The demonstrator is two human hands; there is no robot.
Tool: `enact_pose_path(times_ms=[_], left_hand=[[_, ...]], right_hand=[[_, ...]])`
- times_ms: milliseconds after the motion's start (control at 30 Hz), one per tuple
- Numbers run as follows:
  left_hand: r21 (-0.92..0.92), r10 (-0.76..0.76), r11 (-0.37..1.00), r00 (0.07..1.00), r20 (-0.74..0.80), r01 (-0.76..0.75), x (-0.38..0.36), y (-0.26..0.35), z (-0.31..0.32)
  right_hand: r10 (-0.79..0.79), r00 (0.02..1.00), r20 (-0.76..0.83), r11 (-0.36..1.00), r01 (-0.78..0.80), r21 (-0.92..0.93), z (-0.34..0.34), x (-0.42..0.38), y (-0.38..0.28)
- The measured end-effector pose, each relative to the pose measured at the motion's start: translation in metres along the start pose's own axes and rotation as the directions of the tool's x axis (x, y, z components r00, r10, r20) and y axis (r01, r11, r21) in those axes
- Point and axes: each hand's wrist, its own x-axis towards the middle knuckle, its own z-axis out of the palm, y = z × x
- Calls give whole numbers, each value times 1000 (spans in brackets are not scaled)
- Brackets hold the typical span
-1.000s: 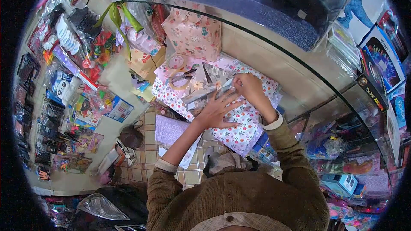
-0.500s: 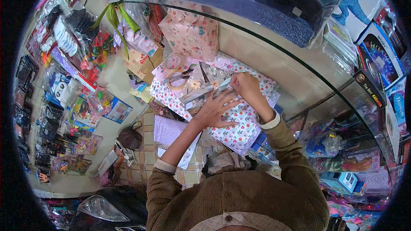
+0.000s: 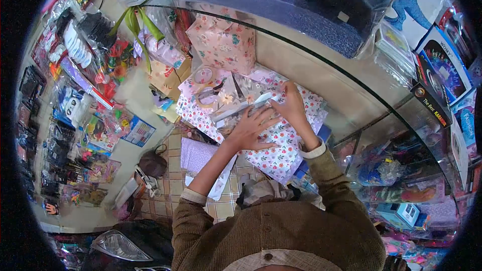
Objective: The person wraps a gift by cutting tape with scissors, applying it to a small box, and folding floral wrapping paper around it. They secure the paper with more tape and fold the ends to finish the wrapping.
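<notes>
My left hand (image 3: 253, 129) lies flat with fingers spread, its fingertips against the near edge of a flower-printed wrapped package (image 3: 232, 99). Beyond the package's right end is my right hand (image 3: 292, 106), thumb and forefinger apart beside a pale folded flap (image 3: 263, 99). Whether its fingertips touch the flap is hard to tell. Both hands are over white floral wrapping paper (image 3: 276, 156). Dark-handled scissors (image 3: 217, 89) lie at the package's far left side, partly hidden. A roll of clear tape (image 3: 203, 74) and a tan tape roll (image 3: 203, 101) sit nearby.
A pink floral gift bag (image 3: 221, 42) stands behind the paper. A curved glass edge (image 3: 321, 52) arches over the work area, with a boxed toy car (image 3: 296, 0) above it. Folded lilac paper (image 3: 200, 154) lies below left. Packaged goods hang at both sides.
My right hand has opened from a closed fist and shifted slightly right, uncovering more of the pale flap. My left hand stays nearly in place.
</notes>
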Motion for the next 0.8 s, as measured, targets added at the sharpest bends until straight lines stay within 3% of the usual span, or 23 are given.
enact_pose_path(times_ms=[67, 167, 300, 367, 600, 800], left_hand=[[-16, -2, 1000, 1000, -15, 2, 1, 1, -3], [-7, 2, 1000, 1000, -24, -3, 1, 1, -1], [-9, -2, 1000, 1000, -12, 2, 0, 2, -1], [-20, 9, 1000, 1000, -9, -9, -1, 2, -1], [-29, -1, 1000, 1000, 4, 1, -2, 5, 1], [-31, 26, 999, 996, -90, -29, -5, 4, 6]], right_hand=[[-51, 993, -103, 998, 55, 34, 5, -3, 7], [97, 993, -62, 955, -76, 287, 11, -7, 17], [248, 935, 253, 700, -353, 621, 23, -12, 47], [250, 897, 364, 603, -438, 667, 21, -13, 47], [273, 913, 304, 587, -408, 699, 28, -24, 45], [316, 899, 303, 563, -435, 702, 26, -26, 39]])
